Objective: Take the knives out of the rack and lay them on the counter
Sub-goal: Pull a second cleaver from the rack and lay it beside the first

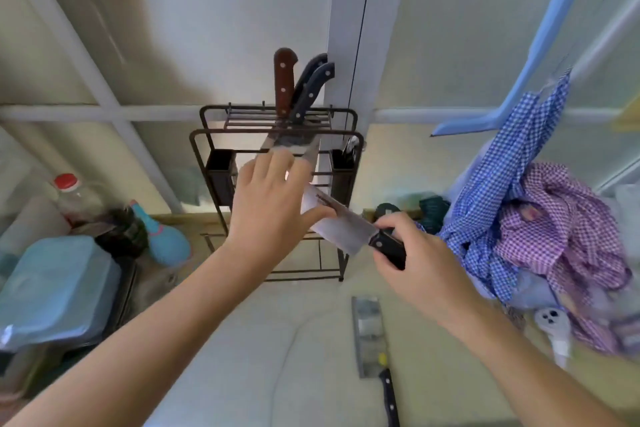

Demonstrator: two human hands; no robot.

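A dark wire knife rack (pixel 207 146) stands on the counter against the wall. Three knives stay upright in its top: one with a brown handle (pixel 284 80) and two with dark handles (pixel 313 85). My right hand (pixel 412 260) grips the black handle of a cleaver (pixel 341 222), held in the air in front of the rack with its wide blade pointing up and left. My left hand (pixel 268 204) touches that blade with spread fingers. Another cleaver with a black handle (pixel 370 336) lies flat on the counter, nearer to me.
A blue lidded box (pixel 55 288), a red-capped bottle (pixel 69 191) and a light blue bottle (pixel 162 236) crowd the left. Checked blue and purple cloths (pixel 540 225) are heaped on the right, beside a white plug (pixel 554 326). A light blue board (pixel 533 55) leans at the right.
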